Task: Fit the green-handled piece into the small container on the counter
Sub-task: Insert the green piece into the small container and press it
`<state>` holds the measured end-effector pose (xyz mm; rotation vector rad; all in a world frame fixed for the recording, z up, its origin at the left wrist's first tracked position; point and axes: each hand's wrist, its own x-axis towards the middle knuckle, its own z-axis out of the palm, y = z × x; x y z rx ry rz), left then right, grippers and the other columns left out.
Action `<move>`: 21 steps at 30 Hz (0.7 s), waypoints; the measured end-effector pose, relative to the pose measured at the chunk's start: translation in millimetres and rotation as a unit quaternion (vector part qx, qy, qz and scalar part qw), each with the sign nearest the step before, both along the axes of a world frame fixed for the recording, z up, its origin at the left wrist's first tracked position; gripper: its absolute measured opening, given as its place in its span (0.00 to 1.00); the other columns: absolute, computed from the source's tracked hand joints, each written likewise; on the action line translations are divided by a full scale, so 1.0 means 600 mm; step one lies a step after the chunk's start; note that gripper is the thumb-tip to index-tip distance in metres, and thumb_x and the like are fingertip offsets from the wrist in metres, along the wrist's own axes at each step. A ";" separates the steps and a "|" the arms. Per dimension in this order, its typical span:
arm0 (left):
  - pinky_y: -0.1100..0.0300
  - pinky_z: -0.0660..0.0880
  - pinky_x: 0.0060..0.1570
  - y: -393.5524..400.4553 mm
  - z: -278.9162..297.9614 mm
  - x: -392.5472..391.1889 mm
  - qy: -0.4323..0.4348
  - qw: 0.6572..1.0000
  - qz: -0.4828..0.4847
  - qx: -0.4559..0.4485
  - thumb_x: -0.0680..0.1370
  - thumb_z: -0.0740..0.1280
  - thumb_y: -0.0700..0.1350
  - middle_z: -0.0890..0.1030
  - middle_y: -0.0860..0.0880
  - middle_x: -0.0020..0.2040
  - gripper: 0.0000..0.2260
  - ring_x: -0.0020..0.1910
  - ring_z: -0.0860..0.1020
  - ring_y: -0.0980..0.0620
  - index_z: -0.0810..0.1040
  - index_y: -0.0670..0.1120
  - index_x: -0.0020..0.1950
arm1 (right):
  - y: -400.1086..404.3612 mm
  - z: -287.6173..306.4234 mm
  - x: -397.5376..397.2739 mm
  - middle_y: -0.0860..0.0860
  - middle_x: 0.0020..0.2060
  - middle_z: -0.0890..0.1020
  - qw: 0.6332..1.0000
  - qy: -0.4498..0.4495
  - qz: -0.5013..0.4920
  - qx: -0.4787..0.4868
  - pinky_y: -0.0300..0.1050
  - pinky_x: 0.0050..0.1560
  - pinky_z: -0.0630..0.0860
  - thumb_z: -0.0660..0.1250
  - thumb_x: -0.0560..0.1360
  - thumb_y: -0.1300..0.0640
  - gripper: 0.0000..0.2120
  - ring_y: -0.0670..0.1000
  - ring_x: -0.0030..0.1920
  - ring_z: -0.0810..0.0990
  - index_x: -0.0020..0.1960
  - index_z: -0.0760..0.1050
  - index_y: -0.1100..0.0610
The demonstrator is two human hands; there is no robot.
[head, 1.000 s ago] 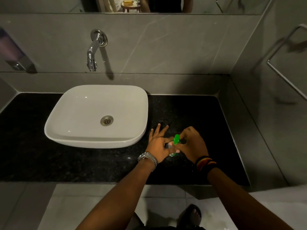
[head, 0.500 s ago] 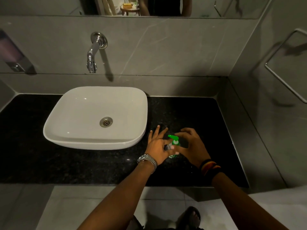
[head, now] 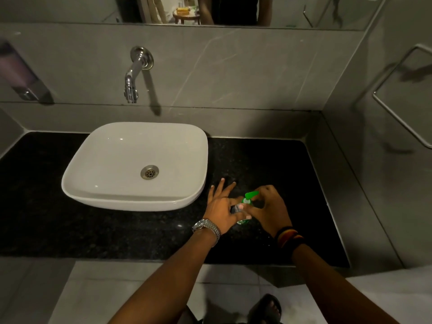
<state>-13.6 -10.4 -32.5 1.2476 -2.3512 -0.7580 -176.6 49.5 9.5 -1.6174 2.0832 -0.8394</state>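
A small container (head: 242, 221) stands on the black counter (head: 268, 164), right of the sink, mostly hidden by my hands. The green-handled piece (head: 250, 195), a pump top with a green spout, sits on its mouth with the spout pointing right and away. My left hand (head: 223, 208) grips the container's side with thumb and forefinger, its other fingers spread. My right hand (head: 268, 210) pinches the base of the green piece from the right.
A white basin (head: 112, 160) lies to the left, its rim close to my left hand. A chrome tap (head: 133, 78) juts from the grey wall. A towel rail (head: 397, 108) hangs on the right wall. The counter's front edge runs just below my wrists.
The green spout has turned from pointing up and left to pointing right. My right hand has opened from covering the piece to pinching its base. My left hand stays put.
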 end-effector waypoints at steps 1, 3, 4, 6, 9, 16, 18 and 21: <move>0.45 0.39 0.77 0.001 0.002 0.000 0.001 1.000 0.000 0.001 0.69 0.69 0.67 0.63 0.50 0.80 0.25 0.81 0.46 0.47 0.82 0.57 0.62 | -0.003 0.001 0.003 0.49 0.47 0.73 1.000 0.002 -0.016 0.006 0.36 0.43 0.70 0.79 0.63 0.44 0.22 0.47 0.45 0.75 0.48 0.78 0.57; 0.43 0.40 0.78 -0.001 0.003 0.000 -0.006 1.000 -0.003 -0.005 0.70 0.70 0.65 0.63 0.50 0.80 0.24 0.81 0.46 0.46 0.82 0.58 0.62 | 0.000 -0.002 0.005 0.48 0.49 0.72 1.000 -0.021 -0.021 0.010 0.31 0.42 0.67 0.79 0.63 0.44 0.23 0.46 0.46 0.74 0.50 0.78 0.56; 0.42 0.40 0.78 -0.002 0.003 0.000 -0.010 1.000 -0.003 -0.008 0.71 0.70 0.63 0.62 0.50 0.80 0.22 0.81 0.46 0.46 0.82 0.58 0.63 | 0.004 -0.002 0.005 0.48 0.52 0.73 0.999 -0.040 -0.008 0.011 0.29 0.46 0.67 0.79 0.64 0.46 0.22 0.45 0.49 0.74 0.53 0.79 0.55; 0.42 0.40 0.78 -0.001 0.003 0.000 -0.011 1.000 -0.003 -0.005 0.72 0.70 0.62 0.62 0.50 0.80 0.21 0.81 0.46 0.46 0.82 0.57 0.63 | 0.011 -0.007 -0.003 0.49 0.59 0.74 0.998 -0.056 0.025 0.010 0.33 0.56 0.72 0.79 0.67 0.51 0.22 0.43 0.56 0.74 0.58 0.81 0.54; 0.44 0.38 0.78 0.002 0.005 0.000 -0.007 1.000 -0.001 0.003 0.70 0.69 0.65 0.62 0.50 0.80 0.25 0.81 0.46 0.46 0.81 0.57 0.64 | 0.009 -0.007 -0.009 0.50 0.58 0.77 0.998 -0.041 0.037 0.013 0.40 0.58 0.75 0.78 0.68 0.53 0.17 0.44 0.56 0.76 0.54 0.83 0.56; 0.40 0.41 0.78 -0.001 0.009 0.000 -0.007 1.000 -0.003 -0.001 0.72 0.72 0.62 0.63 0.49 0.80 0.21 0.81 0.47 0.45 0.82 0.56 0.62 | 0.009 -0.004 -0.004 0.48 0.62 0.72 0.996 -0.076 0.025 0.032 0.39 0.56 0.74 0.79 0.67 0.53 0.24 0.46 0.57 0.75 0.61 0.79 0.52; 0.43 0.39 0.78 0.001 0.009 0.001 -0.005 1.000 0.001 0.008 0.71 0.72 0.64 0.63 0.50 0.80 0.24 0.81 0.46 0.47 0.81 0.58 0.64 | 0.011 -0.006 -0.009 0.48 0.66 0.73 0.996 -0.077 0.039 0.018 0.44 0.63 0.75 0.77 0.69 0.57 0.18 0.44 0.62 0.73 0.59 0.82 0.52; 0.45 0.38 0.78 0.000 0.006 0.000 -0.003 1.000 -0.001 0.007 0.69 0.72 0.66 0.63 0.51 0.80 0.23 0.81 0.46 0.47 0.83 0.58 0.61 | 0.003 -0.003 -0.009 0.50 0.60 0.77 0.999 -0.047 0.018 0.011 0.42 0.59 0.74 0.79 0.66 0.56 0.12 0.47 0.60 0.76 0.48 0.82 0.55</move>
